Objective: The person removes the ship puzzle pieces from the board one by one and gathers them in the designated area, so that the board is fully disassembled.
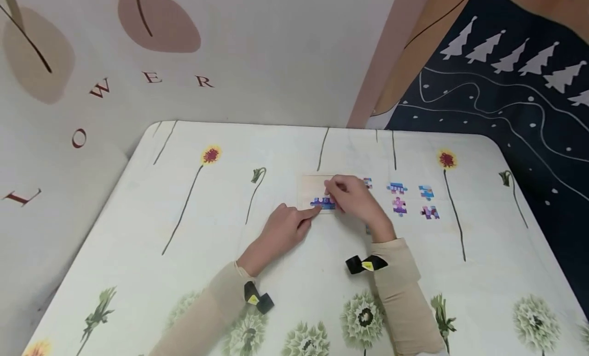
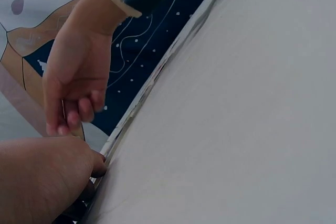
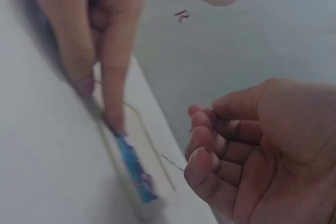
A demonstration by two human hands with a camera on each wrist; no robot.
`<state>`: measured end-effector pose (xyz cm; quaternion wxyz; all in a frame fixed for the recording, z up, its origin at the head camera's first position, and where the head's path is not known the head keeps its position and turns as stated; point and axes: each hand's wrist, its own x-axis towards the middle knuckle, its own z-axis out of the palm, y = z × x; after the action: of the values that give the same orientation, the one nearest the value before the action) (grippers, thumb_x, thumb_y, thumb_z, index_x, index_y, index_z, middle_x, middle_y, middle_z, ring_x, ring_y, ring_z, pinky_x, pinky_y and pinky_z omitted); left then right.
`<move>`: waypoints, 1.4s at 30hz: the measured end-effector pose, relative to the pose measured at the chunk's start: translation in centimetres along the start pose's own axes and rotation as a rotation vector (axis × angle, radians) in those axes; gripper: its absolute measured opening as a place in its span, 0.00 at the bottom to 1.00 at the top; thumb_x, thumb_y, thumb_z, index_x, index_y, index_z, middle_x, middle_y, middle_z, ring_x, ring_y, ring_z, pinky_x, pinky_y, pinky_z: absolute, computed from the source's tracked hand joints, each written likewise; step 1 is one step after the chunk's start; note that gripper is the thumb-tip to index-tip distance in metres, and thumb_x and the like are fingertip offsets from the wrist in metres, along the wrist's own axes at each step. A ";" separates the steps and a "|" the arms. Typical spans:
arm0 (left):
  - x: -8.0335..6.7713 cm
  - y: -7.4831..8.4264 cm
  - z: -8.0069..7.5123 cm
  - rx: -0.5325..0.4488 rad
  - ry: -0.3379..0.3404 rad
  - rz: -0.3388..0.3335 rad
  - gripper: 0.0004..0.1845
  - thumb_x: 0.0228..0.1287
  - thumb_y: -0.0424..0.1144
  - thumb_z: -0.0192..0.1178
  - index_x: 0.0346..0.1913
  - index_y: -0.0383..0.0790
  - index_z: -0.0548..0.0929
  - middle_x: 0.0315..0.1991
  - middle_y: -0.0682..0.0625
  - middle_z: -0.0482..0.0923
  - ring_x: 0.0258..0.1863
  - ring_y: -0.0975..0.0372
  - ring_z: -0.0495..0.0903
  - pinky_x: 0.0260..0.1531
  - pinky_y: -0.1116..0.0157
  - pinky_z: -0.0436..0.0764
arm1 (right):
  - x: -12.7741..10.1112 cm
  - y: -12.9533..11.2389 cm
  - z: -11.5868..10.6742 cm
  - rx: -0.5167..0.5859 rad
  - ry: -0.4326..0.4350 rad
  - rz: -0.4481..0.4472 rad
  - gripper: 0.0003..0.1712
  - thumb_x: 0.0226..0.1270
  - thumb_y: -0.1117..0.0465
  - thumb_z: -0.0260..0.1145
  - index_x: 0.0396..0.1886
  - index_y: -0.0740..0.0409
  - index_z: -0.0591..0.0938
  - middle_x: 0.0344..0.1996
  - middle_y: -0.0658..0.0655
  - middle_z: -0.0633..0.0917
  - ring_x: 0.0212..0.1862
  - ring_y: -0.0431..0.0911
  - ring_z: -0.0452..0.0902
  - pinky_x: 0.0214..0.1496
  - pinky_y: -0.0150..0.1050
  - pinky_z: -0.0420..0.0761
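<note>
A beige puzzle board (image 1: 312, 187) lies on the flower-print tablecloth (image 1: 184, 274). A row of blue and purple joined pieces (image 1: 322, 203) sits along its near edge. My right hand (image 1: 344, 193) arches over the board, and its straight fingertips (image 3: 113, 114) press down where the blue piece (image 3: 134, 174) begins. My left hand (image 1: 294, 224) rests on the cloth just left of the board, one finger stretched out to touch the left end of the row. Its other fingers (image 3: 207, 145) are curled under. The left wrist view shows both hands close together at the table's edge.
Several loose puzzle pieces lie right of the board, among them a blue one (image 1: 397, 187), a light blue one (image 1: 426, 192) and purple ones (image 1: 399, 206) (image 1: 430, 212). A wall stands behind the table, and a dark tree-print fabric (image 1: 515, 90) hangs at the right.
</note>
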<state>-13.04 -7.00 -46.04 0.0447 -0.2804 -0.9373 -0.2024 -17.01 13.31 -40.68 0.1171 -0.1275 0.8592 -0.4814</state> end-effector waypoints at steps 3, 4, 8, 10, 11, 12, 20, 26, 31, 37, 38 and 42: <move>-0.2 0.1 0.4 -0.008 0.000 0.005 0.19 0.68 0.36 0.53 0.59 0.53 0.82 0.07 0.61 0.58 0.12 0.67 0.51 0.23 0.67 0.55 | 0.4 0.7 1.2 -0.011 -0.028 0.043 0.19 0.78 0.55 0.50 0.33 0.62 0.80 0.19 0.57 0.76 0.19 0.48 0.71 0.25 0.39 0.72; -0.2 0.2 0.4 -0.006 0.006 0.005 0.19 0.68 0.36 0.54 0.58 0.53 0.82 0.07 0.61 0.58 0.12 0.67 0.51 0.23 0.67 0.55 | 0.4 0.9 1.4 -0.005 -0.032 0.052 0.19 0.79 0.55 0.50 0.34 0.62 0.80 0.20 0.57 0.77 0.19 0.48 0.72 0.25 0.39 0.73; -0.3 0.2 0.2 0.008 0.034 0.007 0.19 0.67 0.35 0.55 0.57 0.52 0.83 0.06 0.61 0.57 0.11 0.67 0.49 0.22 0.67 0.56 | 0.6 1.4 1.9 0.015 -0.029 0.072 0.18 0.79 0.57 0.48 0.37 0.62 0.80 0.25 0.60 0.78 0.23 0.48 0.75 0.27 0.39 0.75; -0.2 0.1 0.2 0.014 0.036 0.010 0.19 0.67 0.35 0.54 0.57 0.53 0.83 0.06 0.61 0.57 0.11 0.67 0.49 0.22 0.67 0.55 | 0.7 1.5 1.9 0.010 -0.021 0.080 0.18 0.79 0.58 0.47 0.37 0.62 0.80 0.25 0.59 0.78 0.24 0.48 0.75 0.27 0.39 0.74; -0.1 0.1 0.2 0.013 0.034 0.012 0.19 0.68 0.35 0.54 0.58 0.53 0.82 0.06 0.61 0.56 0.11 0.67 0.48 0.22 0.67 0.55 | 0.7 1.5 1.9 0.002 -0.022 0.085 0.17 0.79 0.58 0.47 0.38 0.62 0.80 0.25 0.59 0.78 0.24 0.48 0.75 0.28 0.39 0.74; -0.1 0.1 0.2 0.011 0.032 0.015 0.19 0.68 0.36 0.54 0.58 0.53 0.82 0.06 0.61 0.56 0.12 0.67 0.48 0.22 0.67 0.55 | 0.7 1.5 1.8 -0.008 -0.025 0.086 0.17 0.79 0.58 0.47 0.38 0.62 0.80 0.25 0.59 0.78 0.24 0.48 0.75 0.28 0.39 0.74; 0.1 -0.6 0.1 -0.119 0.011 0.005 0.17 0.68 0.35 0.55 0.57 0.51 0.83 0.09 0.58 0.68 0.11 0.70 0.53 0.17 0.71 0.58 | 0.9 1.9 1.7 -0.083 -0.078 0.081 0.15 0.75 0.61 0.52 0.50 0.55 0.84 0.20 0.55 0.78 0.21 0.45 0.72 0.29 0.38 0.72; 0.2 -0.9 -0.2 -0.228 0.023 -0.057 0.12 0.66 0.37 0.62 0.50 0.47 0.87 0.37 0.53 0.87 0.26 0.71 0.78 0.29 0.71 0.76 | 0.9 1.9 1.5 -0.106 -0.107 0.056 0.14 0.68 0.66 0.61 0.50 0.55 0.86 0.20 0.54 0.79 0.21 0.44 0.72 0.29 0.38 0.71; 0.2 -1.0 -0.2 -0.265 0.085 -0.075 0.09 0.63 0.36 0.65 0.44 0.44 0.90 0.35 0.53 0.87 0.30 0.70 0.81 0.32 0.70 0.78 | 1.1 2.1 1.5 -0.100 -0.111 0.053 0.14 0.64 0.68 0.65 0.49 0.56 0.87 0.21 0.53 0.79 0.21 0.44 0.72 0.27 0.37 0.72; 0.3 -1.3 -0.1 -0.303 0.113 -0.085 0.06 0.60 0.35 0.67 0.40 0.43 0.90 0.25 0.57 0.80 0.22 0.70 0.71 0.24 0.72 0.72 | 1.2 2.3 1.5 -0.100 -0.102 0.048 0.13 0.64 0.68 0.66 0.47 0.57 0.87 0.19 0.53 0.79 0.20 0.44 0.71 0.27 0.37 0.71; 0.3 -1.3 -0.1 -0.303 0.118 -0.086 0.06 0.60 0.36 0.67 0.40 0.43 0.91 0.24 0.57 0.78 0.21 0.70 0.70 0.23 0.72 0.70 | 1.2 2.2 1.5 -0.100 -0.101 0.045 0.13 0.64 0.68 0.66 0.47 0.57 0.87 0.20 0.53 0.79 0.20 0.44 0.72 0.27 0.37 0.72; 0.3 -1.5 0.2 -0.304 0.155 -0.083 0.05 0.59 0.36 0.69 0.37 0.42 0.91 0.26 0.56 0.72 0.23 0.68 0.68 0.24 0.71 0.70 | 1.2 2.2 1.5 -0.109 -0.100 0.043 0.13 0.63 0.68 0.66 0.46 0.56 0.88 0.24 0.54 0.79 0.21 0.44 0.72 0.28 0.38 0.72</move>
<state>-14.11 -7.90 -46.64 0.0654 -0.2285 -0.9004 -0.3643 -17.85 12.82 -43.43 0.1630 -0.1390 0.8798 -0.4242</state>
